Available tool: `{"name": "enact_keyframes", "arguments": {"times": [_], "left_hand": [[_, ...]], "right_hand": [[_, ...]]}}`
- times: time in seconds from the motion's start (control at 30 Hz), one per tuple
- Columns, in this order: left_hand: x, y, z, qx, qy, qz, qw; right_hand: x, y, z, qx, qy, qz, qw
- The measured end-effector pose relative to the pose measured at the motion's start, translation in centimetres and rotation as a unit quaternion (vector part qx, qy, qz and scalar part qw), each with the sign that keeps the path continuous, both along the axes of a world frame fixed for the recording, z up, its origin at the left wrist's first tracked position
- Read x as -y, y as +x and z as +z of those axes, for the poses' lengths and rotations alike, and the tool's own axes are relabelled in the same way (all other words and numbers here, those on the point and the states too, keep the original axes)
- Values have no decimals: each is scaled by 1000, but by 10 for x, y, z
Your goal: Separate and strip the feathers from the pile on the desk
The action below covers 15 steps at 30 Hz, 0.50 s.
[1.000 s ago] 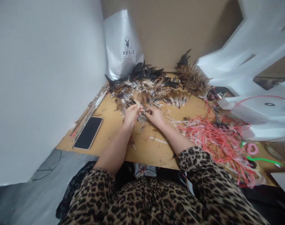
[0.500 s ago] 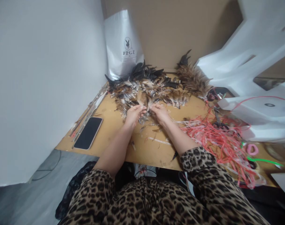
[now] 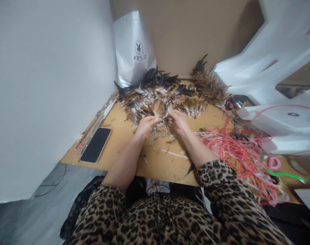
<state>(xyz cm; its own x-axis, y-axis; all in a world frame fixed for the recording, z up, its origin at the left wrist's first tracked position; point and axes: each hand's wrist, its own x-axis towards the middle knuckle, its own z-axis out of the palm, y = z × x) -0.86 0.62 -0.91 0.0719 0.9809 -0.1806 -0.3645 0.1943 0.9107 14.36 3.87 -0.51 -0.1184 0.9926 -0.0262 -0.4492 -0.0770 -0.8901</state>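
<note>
My left hand (image 3: 147,126) pinches a brown feather (image 3: 159,108) near its base; the feather points away from me. Close beside it on the right, my right hand (image 3: 177,121) is closed in a pinch on a pale, wispy feather (image 3: 169,108). Both hands are just in front of a loose heap of brown, white and black feathers (image 3: 144,97) on the table (image 3: 119,136). Loose feather bits (image 3: 155,139) lie below the fingers. The fingertips partly hide what they grip.
A silver bag (image 3: 134,37) stands behind the heap, with a brown feather bundle (image 3: 211,86) to its right. A phone (image 3: 96,145) lies at left. Tangled red and white strings (image 3: 236,149) and scissors (image 3: 238,131) lie at right, near white foam packaging (image 3: 284,126).
My right hand has moved slightly right and up, away from the left. The brown feather at my left hand now shows more fully. My left hand has barely shifted.
</note>
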Motion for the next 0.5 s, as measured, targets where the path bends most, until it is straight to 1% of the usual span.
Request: {"name": "enact_keyframes", "arguments": {"times": [0.1,0.2,0.33,0.5], "left_hand": [[2,0,0,-7,-4,-39,999],[4,0,0,-13,-6,-61,998],[6,1,1,-26,-10,-80,996],[4,2,-2,-20,-6,-80,997]], "right_hand": [[0,0,1,14,15,-9,1000],[0,1,1,22,22,-16,999],[-1,1,-1,17,24,-23,999],[-1,1,1,10,22,-19,1000]]}}
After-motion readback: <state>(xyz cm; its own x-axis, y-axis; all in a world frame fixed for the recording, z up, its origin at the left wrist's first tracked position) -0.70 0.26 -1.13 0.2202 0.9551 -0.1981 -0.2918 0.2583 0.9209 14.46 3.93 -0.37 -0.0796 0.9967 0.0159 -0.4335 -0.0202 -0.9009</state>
